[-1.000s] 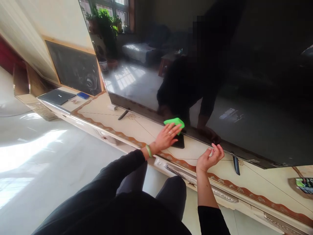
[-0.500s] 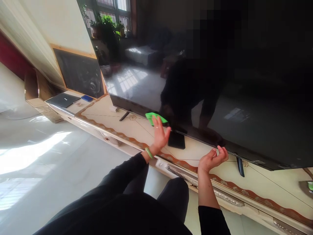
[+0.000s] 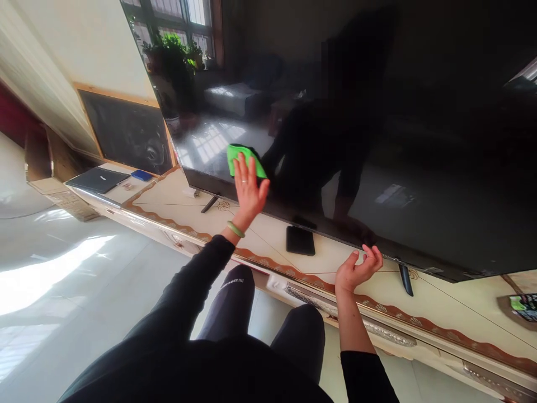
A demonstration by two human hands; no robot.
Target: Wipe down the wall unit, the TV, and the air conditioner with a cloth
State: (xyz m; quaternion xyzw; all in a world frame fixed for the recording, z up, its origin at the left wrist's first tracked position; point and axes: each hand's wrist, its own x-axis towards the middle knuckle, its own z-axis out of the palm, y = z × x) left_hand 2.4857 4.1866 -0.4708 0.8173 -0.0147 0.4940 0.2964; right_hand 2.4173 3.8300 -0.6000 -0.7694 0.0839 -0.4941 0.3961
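Note:
A large black television (image 3: pixel 377 140) stands on a cream cabinet top (image 3: pixel 268 235). My left hand (image 3: pixel 248 189) lies flat with fingers spread, pressing a bright green cloth (image 3: pixel 240 158) against the lower left of the screen. A green bangle circles that wrist. My right hand (image 3: pixel 358 270) hovers palm up, fingers loosely curled and holding nothing, just below the television's bottom edge near its right foot (image 3: pixel 405 280). A black phone-like slab (image 3: pixel 300 240) lies on the cabinet between my hands.
A laptop (image 3: pixel 98 179) and a small blue object (image 3: pixel 141 175) sit at the cabinet's far left, beside a dark speaker panel (image 3: pixel 126 131). A green packet (image 3: pixel 522 305) lies at the far right. Shiny white floor (image 3: pixel 62 268) spreads to the left.
My left hand has slid the green cloth leftward along the television's bottom edge, then up onto the screen. The right hand has stayed almost where it was.

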